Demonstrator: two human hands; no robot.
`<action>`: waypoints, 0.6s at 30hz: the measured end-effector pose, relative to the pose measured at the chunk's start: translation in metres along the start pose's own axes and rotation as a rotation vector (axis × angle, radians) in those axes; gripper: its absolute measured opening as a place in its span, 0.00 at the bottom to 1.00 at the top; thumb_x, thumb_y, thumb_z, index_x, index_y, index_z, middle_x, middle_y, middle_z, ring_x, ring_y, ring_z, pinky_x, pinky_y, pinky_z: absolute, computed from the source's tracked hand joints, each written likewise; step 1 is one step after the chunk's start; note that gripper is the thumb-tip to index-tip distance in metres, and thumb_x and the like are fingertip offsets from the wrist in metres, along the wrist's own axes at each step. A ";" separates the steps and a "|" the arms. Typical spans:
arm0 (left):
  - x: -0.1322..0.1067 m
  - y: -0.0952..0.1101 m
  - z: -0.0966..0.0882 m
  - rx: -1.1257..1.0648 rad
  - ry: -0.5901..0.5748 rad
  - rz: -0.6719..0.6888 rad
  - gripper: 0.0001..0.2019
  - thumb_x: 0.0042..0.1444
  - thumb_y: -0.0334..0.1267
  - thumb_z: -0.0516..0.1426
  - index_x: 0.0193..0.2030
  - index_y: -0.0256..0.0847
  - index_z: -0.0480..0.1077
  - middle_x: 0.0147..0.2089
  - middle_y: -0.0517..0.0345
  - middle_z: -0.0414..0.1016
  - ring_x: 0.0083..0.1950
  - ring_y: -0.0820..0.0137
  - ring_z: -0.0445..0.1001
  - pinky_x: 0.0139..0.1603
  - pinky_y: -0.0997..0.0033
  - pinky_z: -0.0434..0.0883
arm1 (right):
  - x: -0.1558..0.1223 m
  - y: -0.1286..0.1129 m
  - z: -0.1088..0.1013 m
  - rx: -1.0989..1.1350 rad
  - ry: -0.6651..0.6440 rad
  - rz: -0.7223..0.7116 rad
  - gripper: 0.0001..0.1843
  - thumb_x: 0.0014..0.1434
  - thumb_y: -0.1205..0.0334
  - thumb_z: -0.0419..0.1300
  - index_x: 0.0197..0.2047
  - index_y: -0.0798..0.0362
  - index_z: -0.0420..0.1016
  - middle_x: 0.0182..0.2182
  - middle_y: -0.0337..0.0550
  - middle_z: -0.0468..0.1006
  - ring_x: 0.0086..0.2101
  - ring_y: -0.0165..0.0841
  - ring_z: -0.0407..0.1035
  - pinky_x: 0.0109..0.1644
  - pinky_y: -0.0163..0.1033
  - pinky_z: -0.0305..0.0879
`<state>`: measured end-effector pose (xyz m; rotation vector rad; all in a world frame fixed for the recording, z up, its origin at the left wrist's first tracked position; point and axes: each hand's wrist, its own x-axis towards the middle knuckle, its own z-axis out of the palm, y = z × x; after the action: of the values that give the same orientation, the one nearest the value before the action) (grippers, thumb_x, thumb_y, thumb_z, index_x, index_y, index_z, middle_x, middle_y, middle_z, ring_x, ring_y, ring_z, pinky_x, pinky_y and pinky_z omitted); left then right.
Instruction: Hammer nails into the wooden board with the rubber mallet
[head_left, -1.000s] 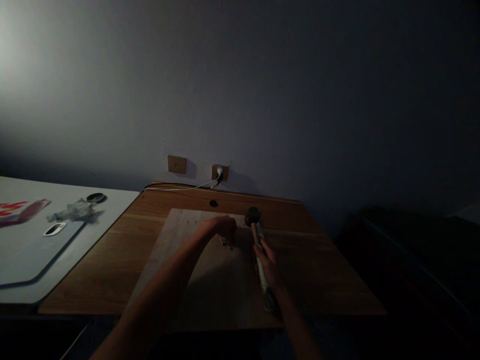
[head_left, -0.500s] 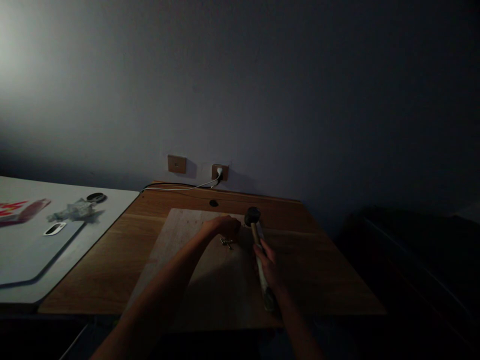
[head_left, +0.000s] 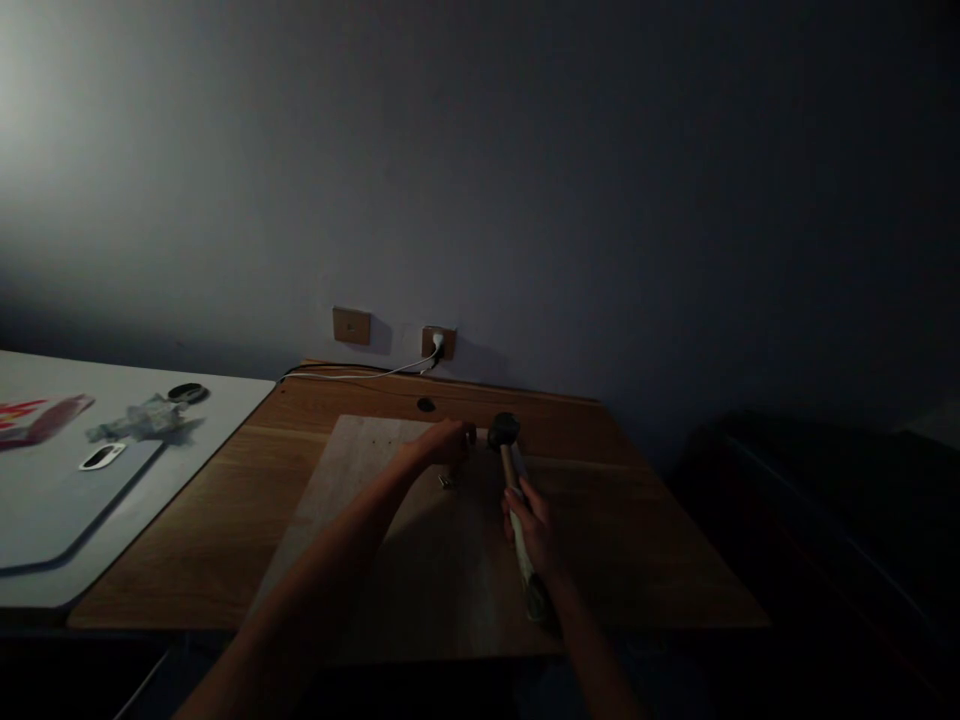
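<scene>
My right hand point(head_left: 535, 528) is wrapped round the pale handle of a mallet point(head_left: 503, 430), whose dark rounded head points away from me. That head is just to the right of my left hand point(head_left: 448, 440), over the far right part of a pale wooden board point(head_left: 352, 460). The fingers of my left hand are curled together near the board's far edge; whatever they hold is hidden in the dim light. Small metal pieces point(head_left: 445, 481), like nails or screws, lie on the board just below that hand.
The board rests on a brown wooden table point(head_left: 637, 540) against the wall. A white table point(head_left: 225, 400) adjoins on the left, with a grey board point(head_left: 45, 510), a crumpled plastic bag point(head_left: 150, 417) and a dark round object point(head_left: 187, 393). A cable point(head_left: 360, 377) runs to a wall socket point(head_left: 439, 342).
My left hand has shifted slightly away from me and left. Fewer of the small metal pieces show beneath it. My right hand and the mallet have barely moved.
</scene>
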<state>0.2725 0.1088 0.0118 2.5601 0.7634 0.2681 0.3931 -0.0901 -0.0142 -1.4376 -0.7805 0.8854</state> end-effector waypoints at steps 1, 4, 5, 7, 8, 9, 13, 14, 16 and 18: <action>-0.001 0.001 -0.001 0.001 0.004 0.010 0.18 0.47 0.25 0.59 0.45 0.41 0.78 0.39 0.55 0.83 0.40 0.67 0.80 0.38 0.77 0.71 | 0.000 0.000 0.000 0.000 0.001 0.005 0.28 0.47 0.35 0.66 0.33 0.50 0.67 0.20 0.29 0.65 0.15 0.23 0.55 0.17 0.31 0.51; -0.003 0.001 -0.006 0.004 0.005 0.032 0.16 0.47 0.24 0.58 0.41 0.41 0.79 0.37 0.55 0.83 0.39 0.68 0.80 0.40 0.77 0.71 | 0.000 0.000 0.001 -0.013 -0.008 0.003 0.27 0.47 0.34 0.65 0.31 0.50 0.66 0.17 0.28 0.62 0.15 0.24 0.54 0.17 0.31 0.51; -0.003 0.000 -0.007 0.003 0.001 0.039 0.15 0.47 0.23 0.58 0.40 0.42 0.80 0.37 0.56 0.83 0.39 0.68 0.80 0.40 0.77 0.71 | -0.001 0.000 0.001 -0.018 -0.007 0.001 0.27 0.48 0.34 0.65 0.32 0.50 0.66 0.17 0.28 0.62 0.15 0.24 0.54 0.17 0.31 0.51; -0.004 -0.003 -0.010 0.002 -0.007 0.052 0.15 0.47 0.23 0.59 0.38 0.42 0.80 0.35 0.58 0.83 0.38 0.69 0.80 0.39 0.78 0.71 | 0.000 0.002 0.000 -0.024 -0.012 0.003 0.26 0.49 0.35 0.65 0.34 0.50 0.68 0.18 0.29 0.63 0.15 0.24 0.55 0.17 0.31 0.51; -0.005 -0.005 -0.011 0.003 -0.009 0.057 0.14 0.46 0.22 0.59 0.37 0.42 0.80 0.34 0.58 0.83 0.37 0.69 0.80 0.38 0.78 0.71 | 0.000 0.002 -0.001 -0.027 -0.017 0.006 0.25 0.50 0.36 0.65 0.35 0.50 0.68 0.18 0.29 0.64 0.15 0.24 0.55 0.17 0.31 0.52; -0.005 -0.006 -0.012 0.005 -0.008 0.061 0.13 0.45 0.22 0.59 0.35 0.42 0.79 0.33 0.59 0.83 0.37 0.69 0.79 0.38 0.78 0.71 | 0.000 0.003 -0.001 -0.026 -0.018 0.007 0.25 0.51 0.36 0.65 0.35 0.50 0.69 0.19 0.29 0.64 0.15 0.24 0.55 0.17 0.31 0.51; -0.004 -0.008 -0.011 -0.010 0.040 0.072 0.12 0.45 0.22 0.59 0.32 0.40 0.79 0.34 0.56 0.82 0.37 0.67 0.79 0.40 0.77 0.70 | 0.001 0.005 -0.003 -0.027 -0.022 -0.013 0.23 0.52 0.37 0.64 0.33 0.50 0.68 0.18 0.29 0.64 0.15 0.24 0.56 0.17 0.31 0.51; -0.003 -0.008 -0.010 -0.022 0.060 0.074 0.12 0.46 0.22 0.58 0.34 0.39 0.79 0.35 0.56 0.82 0.38 0.68 0.79 0.41 0.77 0.70 | 0.001 0.005 -0.003 -0.031 -0.027 -0.016 0.23 0.53 0.37 0.64 0.33 0.50 0.68 0.18 0.29 0.65 0.15 0.24 0.56 0.17 0.31 0.51; -0.001 -0.008 -0.007 -0.055 0.098 0.075 0.14 0.49 0.24 0.58 0.41 0.39 0.79 0.38 0.57 0.82 0.39 0.69 0.79 0.41 0.77 0.70 | 0.001 0.004 -0.003 -0.036 -0.034 -0.018 0.23 0.53 0.37 0.64 0.33 0.50 0.68 0.18 0.29 0.65 0.15 0.25 0.56 0.17 0.31 0.52; 0.001 -0.008 -0.003 -0.090 0.121 0.075 0.17 0.51 0.25 0.57 0.46 0.40 0.79 0.39 0.58 0.83 0.39 0.70 0.79 0.42 0.78 0.70 | 0.000 0.002 -0.002 -0.031 -0.032 -0.026 0.24 0.52 0.37 0.64 0.32 0.50 0.68 0.17 0.29 0.65 0.15 0.24 0.56 0.17 0.31 0.52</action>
<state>0.2687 0.1167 0.0100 2.5081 0.6838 0.4746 0.3946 -0.0912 -0.0158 -1.4400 -0.8380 0.8818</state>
